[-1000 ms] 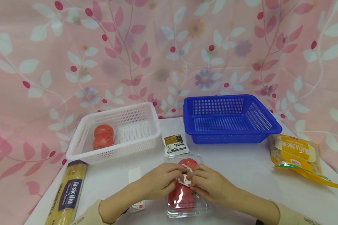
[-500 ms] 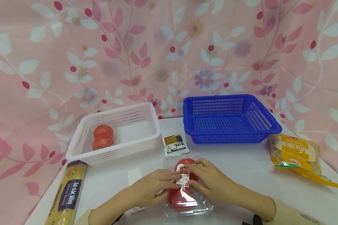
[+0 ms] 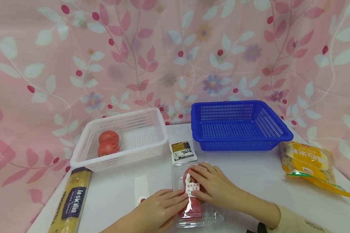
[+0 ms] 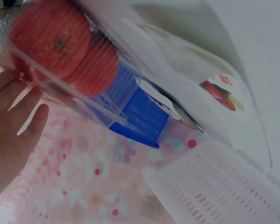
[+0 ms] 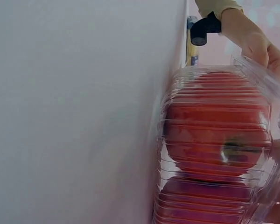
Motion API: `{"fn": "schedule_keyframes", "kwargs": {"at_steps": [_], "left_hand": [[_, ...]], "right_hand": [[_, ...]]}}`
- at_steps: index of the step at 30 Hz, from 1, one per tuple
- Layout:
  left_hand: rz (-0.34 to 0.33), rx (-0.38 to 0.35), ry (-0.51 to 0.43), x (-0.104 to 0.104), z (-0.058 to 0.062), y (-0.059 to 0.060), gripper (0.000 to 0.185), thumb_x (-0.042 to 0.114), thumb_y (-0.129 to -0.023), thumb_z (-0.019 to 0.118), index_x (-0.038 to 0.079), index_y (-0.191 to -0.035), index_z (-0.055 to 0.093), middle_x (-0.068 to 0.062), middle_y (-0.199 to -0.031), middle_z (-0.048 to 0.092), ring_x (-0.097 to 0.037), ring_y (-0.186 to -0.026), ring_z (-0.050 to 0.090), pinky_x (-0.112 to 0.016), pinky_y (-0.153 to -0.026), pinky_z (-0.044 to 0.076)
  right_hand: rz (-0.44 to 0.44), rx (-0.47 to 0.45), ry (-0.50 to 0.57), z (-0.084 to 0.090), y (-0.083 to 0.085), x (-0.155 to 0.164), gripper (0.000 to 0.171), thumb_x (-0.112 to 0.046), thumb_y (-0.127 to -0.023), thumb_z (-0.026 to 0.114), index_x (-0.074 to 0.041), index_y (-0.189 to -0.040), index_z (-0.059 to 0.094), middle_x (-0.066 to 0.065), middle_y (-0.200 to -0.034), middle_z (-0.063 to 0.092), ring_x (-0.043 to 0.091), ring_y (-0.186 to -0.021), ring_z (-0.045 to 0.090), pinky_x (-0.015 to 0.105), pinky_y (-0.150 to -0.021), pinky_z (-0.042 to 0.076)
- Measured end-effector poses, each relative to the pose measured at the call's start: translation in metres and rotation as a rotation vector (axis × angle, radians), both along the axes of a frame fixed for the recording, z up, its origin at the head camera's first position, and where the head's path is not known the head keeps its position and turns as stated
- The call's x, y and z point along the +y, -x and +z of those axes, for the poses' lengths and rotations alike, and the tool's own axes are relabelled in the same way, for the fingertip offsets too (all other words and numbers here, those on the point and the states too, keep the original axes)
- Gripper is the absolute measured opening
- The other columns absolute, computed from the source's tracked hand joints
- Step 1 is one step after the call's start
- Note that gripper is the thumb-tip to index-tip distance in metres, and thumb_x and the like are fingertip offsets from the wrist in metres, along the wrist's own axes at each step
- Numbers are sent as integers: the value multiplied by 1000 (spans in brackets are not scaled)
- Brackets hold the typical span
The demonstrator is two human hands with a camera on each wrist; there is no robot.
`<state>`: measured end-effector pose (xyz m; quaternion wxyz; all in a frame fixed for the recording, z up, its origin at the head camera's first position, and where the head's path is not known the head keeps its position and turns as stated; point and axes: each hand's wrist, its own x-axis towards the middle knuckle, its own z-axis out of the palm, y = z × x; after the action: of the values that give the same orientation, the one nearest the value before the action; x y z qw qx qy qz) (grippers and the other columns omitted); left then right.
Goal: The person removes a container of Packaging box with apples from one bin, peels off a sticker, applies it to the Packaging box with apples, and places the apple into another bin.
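Observation:
A clear plastic clamshell box (image 3: 198,223) of red tomatoes (image 5: 214,126) lies on the white table in front of me, a printed white label (image 3: 191,186) on its lid. My left hand (image 3: 161,208) rests its extended fingers on the lid's left side, fingertips at the label's lower left edge. From the other side, my right hand (image 3: 214,187) spreads its fingers over the lid and the label's right edge, partly covering the upper tomato. In the right wrist view, the tomatoes show through the box's ribbed side. Beside my left hand lies a white strip with a sticker (image 3: 141,187), partly covered by that hand.
A white basket (image 3: 134,154) at back left holds another pack of tomatoes (image 3: 109,142). At back right stands a blue basket (image 3: 239,145). A small white packet (image 3: 182,152) lies behind the box. Spaghetti (image 3: 73,202) is far left, a yellow grain bag (image 3: 309,160) far right.
My fingertips were bunched together on the label; now the fingers are straighter and spread. The left hand has drawn back down and left, so more of the label shows.

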<state>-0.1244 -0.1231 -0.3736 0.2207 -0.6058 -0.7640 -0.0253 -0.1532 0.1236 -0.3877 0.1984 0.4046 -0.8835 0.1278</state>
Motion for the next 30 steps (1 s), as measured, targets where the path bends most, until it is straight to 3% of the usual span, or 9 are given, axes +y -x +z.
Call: {"fn": "schedule_keyframes", "kwargs": {"at_steps": [4, 10, 13, 15, 20, 23, 27, 30], "left_hand": [[-6, -10, -34, 2, -2, -1, 42, 23, -84, 60, 7, -123, 58, -6, -125, 56, -19, -119, 49, -34, -93, 42], [91, -70, -102, 4, -1, -2, 45, 28, -79, 65, 11, -120, 59, 0, -118, 60, -22, -119, 47, -39, -96, 39], [126, -118, -163, 5, -2, -2, 49, 30, -80, 64, 11, -124, 55, -6, -126, 51, -28, -124, 39, -41, -97, 39], [169, -173, -194, 6, -4, -2, 53, 33, -81, 62, 11, -129, 50, -12, -135, 40, -34, -128, 32, -44, -93, 42], [409, -498, -114, 5, -9, -3, 75, 56, -85, 51, 21, -146, 24, -6, -153, -1, -41, -135, 10, -57, -74, 48], [507, -600, -25, 6, -13, -1, 92, 70, -79, 46, 25, -148, 7, 0, -152, -14, -44, -134, 5, -61, -84, 41], [488, -622, 28, 10, -16, 2, 109, 77, -69, 50, 24, -148, -3, -3, -153, -12, -44, -132, 16, -54, -95, 36], [447, -649, 22, 14, -17, 3, 113, 76, -66, 55, 24, -148, -4, -3, -153, -8, -35, -131, 27, -48, -90, 43]], "right_hand": [[-25, -97, -38, 0, -3, 3, 67, -53, -90, 46, -5, -136, 43, 10, -140, 40, 30, -130, 30, 46, -97, 31], [-38, -189, -50, 0, -3, 7, 75, -59, -88, 43, -7, -141, 35, 10, -147, 28, 28, -135, 19, 50, -101, 25], [-39, -201, -34, -1, -3, 8, 76, -60, -87, 43, -7, -141, 34, 9, -148, 26, 27, -136, 18, 50, -101, 25], [-46, -203, 7, -1, -4, 10, 73, -57, -87, 47, -7, -140, 37, 8, -147, 28, 27, -135, 20, 51, -101, 26], [-125, -195, 79, 3, -8, 14, 66, -52, -86, 54, -13, -138, 42, 9, -144, 33, 33, -124, 36, 55, -93, 35], [-177, -268, 51, 7, -14, 17, 68, -57, -86, 49, -18, -141, 37, 10, -147, 27, 36, -114, 47, 54, -85, 43], [-159, -393, 34, 8, -22, 18, 70, -62, -86, 44, -24, -143, 33, 9, -150, 21, 35, -103, 56, 53, -77, 48], [-132, -387, 47, 5, -25, 17, 68, -61, -86, 45, -25, -142, 33, 10, -147, 24, 31, -96, 60, 49, -75, 49]]}}
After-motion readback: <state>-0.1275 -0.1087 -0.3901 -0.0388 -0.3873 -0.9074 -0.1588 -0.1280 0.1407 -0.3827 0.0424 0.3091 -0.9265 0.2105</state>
